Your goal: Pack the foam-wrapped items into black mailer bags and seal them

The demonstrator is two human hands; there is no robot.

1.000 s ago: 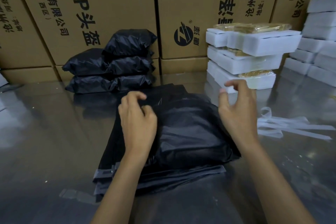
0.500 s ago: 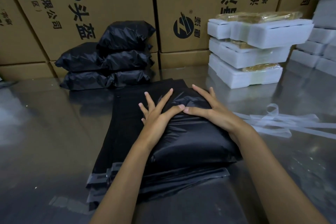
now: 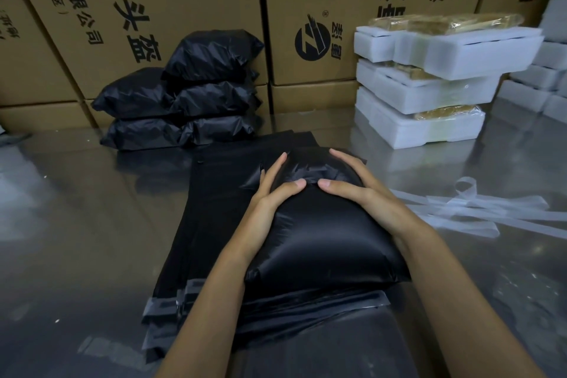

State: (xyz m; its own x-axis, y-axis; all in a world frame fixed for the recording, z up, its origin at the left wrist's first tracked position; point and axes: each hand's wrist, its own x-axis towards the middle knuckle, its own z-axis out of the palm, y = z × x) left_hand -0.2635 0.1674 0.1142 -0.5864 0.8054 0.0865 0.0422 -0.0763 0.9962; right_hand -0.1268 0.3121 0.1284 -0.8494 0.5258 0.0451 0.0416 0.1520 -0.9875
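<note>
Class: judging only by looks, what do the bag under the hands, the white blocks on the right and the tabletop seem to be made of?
Filled bag: thin glossy plastic film; it crinkles and shines. White blocks: matte foam, probably; soft, slightly rough edges. Tabletop: likely polished metal; it mirrors the boxes.

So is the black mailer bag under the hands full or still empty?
Full. The mailer bag bulges like a pillow atop the flat empty bags, with the left hand and right hand pressing its far end.
</note>
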